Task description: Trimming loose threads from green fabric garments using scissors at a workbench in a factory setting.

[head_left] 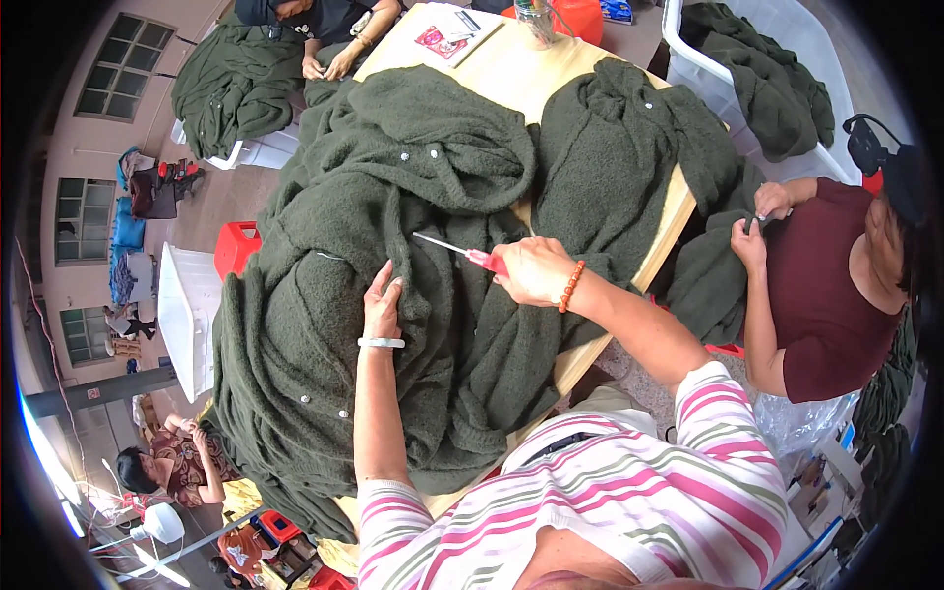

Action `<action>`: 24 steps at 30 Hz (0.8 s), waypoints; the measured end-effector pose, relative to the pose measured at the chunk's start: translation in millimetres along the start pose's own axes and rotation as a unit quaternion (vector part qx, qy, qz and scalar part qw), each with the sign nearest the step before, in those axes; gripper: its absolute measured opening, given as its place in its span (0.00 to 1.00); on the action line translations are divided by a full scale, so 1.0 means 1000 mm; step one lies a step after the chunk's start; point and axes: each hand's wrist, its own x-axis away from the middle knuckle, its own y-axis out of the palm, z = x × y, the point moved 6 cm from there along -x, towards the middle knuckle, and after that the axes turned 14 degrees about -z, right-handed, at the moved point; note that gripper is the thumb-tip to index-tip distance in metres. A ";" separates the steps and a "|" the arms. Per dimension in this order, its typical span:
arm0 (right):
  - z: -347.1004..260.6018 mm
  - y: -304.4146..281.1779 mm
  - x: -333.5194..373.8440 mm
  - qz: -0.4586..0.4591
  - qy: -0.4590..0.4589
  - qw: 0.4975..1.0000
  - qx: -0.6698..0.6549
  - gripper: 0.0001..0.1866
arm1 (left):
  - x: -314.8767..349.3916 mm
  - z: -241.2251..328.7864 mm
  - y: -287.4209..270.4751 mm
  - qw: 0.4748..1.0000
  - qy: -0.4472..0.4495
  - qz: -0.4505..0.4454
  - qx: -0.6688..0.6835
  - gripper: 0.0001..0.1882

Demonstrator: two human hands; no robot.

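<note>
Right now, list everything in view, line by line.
fleece garments: a heap, dark green, across the table
wooden table: one, pale, beneath the heap
snips: one, red handle, in the right hand
white bins: two with green fleece, top right and upper left
red stool: one, left of the table
co-workers: two handling fleece, right and top
left hand: one, flat on the fleece, white bracelet
right hand: one, orange bead bracelet, gripping the snips
</note>
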 end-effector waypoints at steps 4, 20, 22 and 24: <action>0.008 0.003 0.003 0.045 -0.013 0.999 -0.001 0.11 | -0.008 0.012 -0.005 0.961 0.013 0.073 -0.268 0.21; 0.041 0.007 0.019 0.036 0.013 0.999 -0.037 0.13 | -0.079 0.026 0.010 0.862 0.100 0.122 -0.481 0.06; 0.041 0.003 0.020 0.037 0.013 0.998 -0.044 0.13 | -0.080 0.010 0.000 0.992 0.059 0.064 -0.089 0.05; 0.031 -0.001 0.020 0.028 -0.011 0.998 -0.057 0.13 | -0.071 0.008 -0.004 0.995 0.020 0.090 -0.025 0.05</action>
